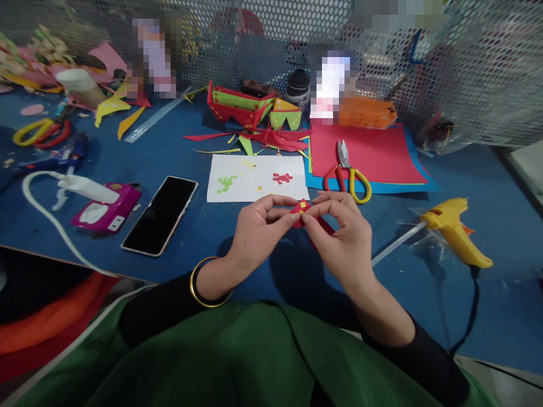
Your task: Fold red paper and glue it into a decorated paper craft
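Note:
Between both hands, above the blue table, is a small red piece of paper (302,206) with yellow squares on it. My left hand (261,229) pinches its left side between thumb and fingers. On the other side my right hand (341,232) grips it, the thumb pressed against its front. Part of the red piece is covered by the fingers. Just beyond lies a white sheet (237,195) bearing small green, yellow and red paper bits (282,178). Scissors (348,175) with red and yellow handles rest behind my right hand, partly on red paper sheets (365,150).
A yellow glue gun (456,229) with a glue stick lies at right. To the left are a black phone (161,215), a purple power socket (106,209) and another pair of scissors (42,133). Red and green paper shapes (240,104) stand at the back before a perforated metal panel (280,17).

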Available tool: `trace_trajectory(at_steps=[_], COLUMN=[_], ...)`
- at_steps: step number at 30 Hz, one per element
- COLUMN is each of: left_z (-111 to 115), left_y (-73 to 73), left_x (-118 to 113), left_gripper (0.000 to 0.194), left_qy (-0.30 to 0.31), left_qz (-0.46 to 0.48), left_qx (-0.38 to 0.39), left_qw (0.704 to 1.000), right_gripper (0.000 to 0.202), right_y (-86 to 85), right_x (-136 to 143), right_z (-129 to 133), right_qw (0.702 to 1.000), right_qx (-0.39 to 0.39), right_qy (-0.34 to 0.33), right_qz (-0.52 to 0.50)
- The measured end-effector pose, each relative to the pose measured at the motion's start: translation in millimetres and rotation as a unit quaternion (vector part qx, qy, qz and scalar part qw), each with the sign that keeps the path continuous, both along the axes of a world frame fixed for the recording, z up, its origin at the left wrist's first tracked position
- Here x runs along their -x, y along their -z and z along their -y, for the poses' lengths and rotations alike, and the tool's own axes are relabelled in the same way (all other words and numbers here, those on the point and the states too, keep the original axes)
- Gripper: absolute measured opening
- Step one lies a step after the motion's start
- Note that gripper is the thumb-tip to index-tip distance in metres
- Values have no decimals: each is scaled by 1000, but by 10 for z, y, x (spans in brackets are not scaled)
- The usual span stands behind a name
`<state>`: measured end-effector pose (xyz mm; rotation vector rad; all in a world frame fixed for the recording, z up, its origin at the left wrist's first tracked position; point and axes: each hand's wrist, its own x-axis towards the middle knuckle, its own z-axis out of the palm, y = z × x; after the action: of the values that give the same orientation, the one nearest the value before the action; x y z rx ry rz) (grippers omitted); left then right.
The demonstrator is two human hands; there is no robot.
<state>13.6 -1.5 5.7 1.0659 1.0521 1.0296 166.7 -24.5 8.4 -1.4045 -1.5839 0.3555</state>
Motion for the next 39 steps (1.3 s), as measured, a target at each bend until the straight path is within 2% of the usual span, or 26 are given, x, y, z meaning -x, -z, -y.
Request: trace_trajectory(at_steps=[12, 18, 23, 28, 33, 39], left_z=[-3, -26, -23, -12, -7, 1], left_y=[7, 10, 4, -13, -12, -13], left_x=[-7, -11, -8, -5, -6, -8], left_gripper=[25, 26, 27, 25, 23, 22], left_qy=[-5, -13, -9, 1, 4, 3], left_qz=[11, 25, 58, 85, 84, 87], left_qx=[-7, 27, 47, 49, 33, 23], left_qw=[1000, 999, 997, 995, 996, 996], right_gripper=[8, 2, 4, 5, 6, 7], right_y=[12, -42, -40, -1, 23, 19], right_x=[4, -24, -42, -39, -22, -3], right_z=[-8, 6, 11, 4, 4, 11], right_qw=[1000, 1000, 996, 982, 955, 928], right_qx=[-16, -19, -46, -100, -167, -232], right_qy=[0, 16, 9, 23, 61, 70], right_qz=[13, 7, 70, 156, 237, 283])
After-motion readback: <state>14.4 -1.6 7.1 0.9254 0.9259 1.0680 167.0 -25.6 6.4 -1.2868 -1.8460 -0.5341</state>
